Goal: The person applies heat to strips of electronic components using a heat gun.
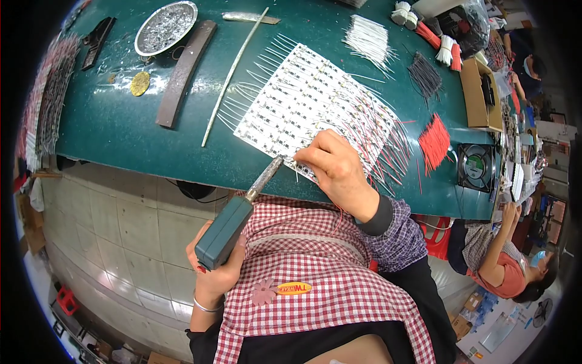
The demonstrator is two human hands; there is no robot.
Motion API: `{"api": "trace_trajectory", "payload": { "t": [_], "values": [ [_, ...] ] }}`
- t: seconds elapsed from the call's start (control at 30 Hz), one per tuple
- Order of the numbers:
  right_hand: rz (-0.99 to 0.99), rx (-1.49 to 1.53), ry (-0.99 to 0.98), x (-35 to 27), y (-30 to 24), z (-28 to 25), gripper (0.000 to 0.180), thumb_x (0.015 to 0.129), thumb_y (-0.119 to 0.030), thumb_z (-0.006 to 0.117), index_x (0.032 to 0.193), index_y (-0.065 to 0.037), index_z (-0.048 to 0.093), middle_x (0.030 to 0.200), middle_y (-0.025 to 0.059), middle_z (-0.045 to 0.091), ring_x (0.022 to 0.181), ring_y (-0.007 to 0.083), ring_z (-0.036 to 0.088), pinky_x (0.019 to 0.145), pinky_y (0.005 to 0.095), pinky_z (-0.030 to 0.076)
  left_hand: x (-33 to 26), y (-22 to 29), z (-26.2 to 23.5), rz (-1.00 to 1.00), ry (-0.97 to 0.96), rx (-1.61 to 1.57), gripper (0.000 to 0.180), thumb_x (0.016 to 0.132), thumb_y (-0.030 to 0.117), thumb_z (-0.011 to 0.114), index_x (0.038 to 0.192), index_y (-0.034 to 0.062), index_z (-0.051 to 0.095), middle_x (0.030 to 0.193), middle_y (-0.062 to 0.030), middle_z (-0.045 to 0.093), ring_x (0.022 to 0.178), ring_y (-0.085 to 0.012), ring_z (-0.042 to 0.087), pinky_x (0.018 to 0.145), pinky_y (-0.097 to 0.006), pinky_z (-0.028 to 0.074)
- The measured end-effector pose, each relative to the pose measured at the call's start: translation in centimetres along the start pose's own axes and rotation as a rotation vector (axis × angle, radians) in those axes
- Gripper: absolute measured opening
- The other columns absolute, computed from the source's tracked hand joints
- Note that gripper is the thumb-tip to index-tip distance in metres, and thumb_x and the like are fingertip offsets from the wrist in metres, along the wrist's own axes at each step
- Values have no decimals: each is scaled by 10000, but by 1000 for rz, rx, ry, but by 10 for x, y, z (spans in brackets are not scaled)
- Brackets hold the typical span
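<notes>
My left hand (223, 270) is wrapped round the dark green handle of a soldering iron (225, 233). The iron's metal tip points up and right, and rests at the near-left edge of a white circuit board panel (273, 118). Rows of small dark components cover the panel, with pale wires sticking out along its far-left side and red and white wires over its right half. My right hand (339, 170) is over the panel's near edge, thumb and forefinger pinched beside the iron's tip on what looks like a thin wire. Its exact end is hidden by the fingers.
Across the green table (115, 130) lie a metal bowl (167, 29), yellow sponge (140, 84), dark bar (187, 73) and thin rod (233, 79). White wires (368, 41), black wires (425, 76), red wires (434, 142) and a fan (477, 167) are right. A co-worker (506, 267) sits beyond.
</notes>
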State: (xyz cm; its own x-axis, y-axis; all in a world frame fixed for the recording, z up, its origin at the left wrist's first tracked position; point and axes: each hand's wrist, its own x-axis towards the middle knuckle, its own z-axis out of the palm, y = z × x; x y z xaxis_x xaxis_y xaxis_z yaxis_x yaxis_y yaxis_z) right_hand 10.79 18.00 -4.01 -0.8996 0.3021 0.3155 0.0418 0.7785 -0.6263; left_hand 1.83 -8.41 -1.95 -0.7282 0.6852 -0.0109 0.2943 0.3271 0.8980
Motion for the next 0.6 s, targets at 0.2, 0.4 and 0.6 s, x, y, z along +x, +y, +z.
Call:
{"api": "trace_trajectory", "payload": {
  "t": [0.2, 0.4, 0.6],
  "values": [
    [-7, -26, -3, -2, -2, -1, 217, 696, 72, 653, 871, -53, 681, 778, 70, 522, 767, 257, 560, 660, 368, 476, -20, -11, 2, -231, 75, -132, 196, 744, -18, 753, 925, -54, 688, 827, -118, 679, 681, -176, 651, 604, -281, 504],
    [-17, -26, -3, 0, -2, 0, 224, 691, 72, 652, 870, -59, 680, 779, 64, 523, 769, 251, 562, 659, 364, 480, -24, -16, 0, -206, 155, -320, 304, 846, -61, 662, 1145, -56, 603, 948, -92, 626, 610, -104, 539, 523, -242, 421],
    [8, -40, 33, 0, 5, 5, 230, 690, 73, 650, 859, -72, 708, 761, 77, 535, 736, 262, 580, 628, 368, 477, -3, 3, 6, -287, 156, -481, 342, 844, -57, 646, 1180, -47, 582, 1041, -114, 628, 595, -99, 529, 508, -237, 422]
  ]
}}
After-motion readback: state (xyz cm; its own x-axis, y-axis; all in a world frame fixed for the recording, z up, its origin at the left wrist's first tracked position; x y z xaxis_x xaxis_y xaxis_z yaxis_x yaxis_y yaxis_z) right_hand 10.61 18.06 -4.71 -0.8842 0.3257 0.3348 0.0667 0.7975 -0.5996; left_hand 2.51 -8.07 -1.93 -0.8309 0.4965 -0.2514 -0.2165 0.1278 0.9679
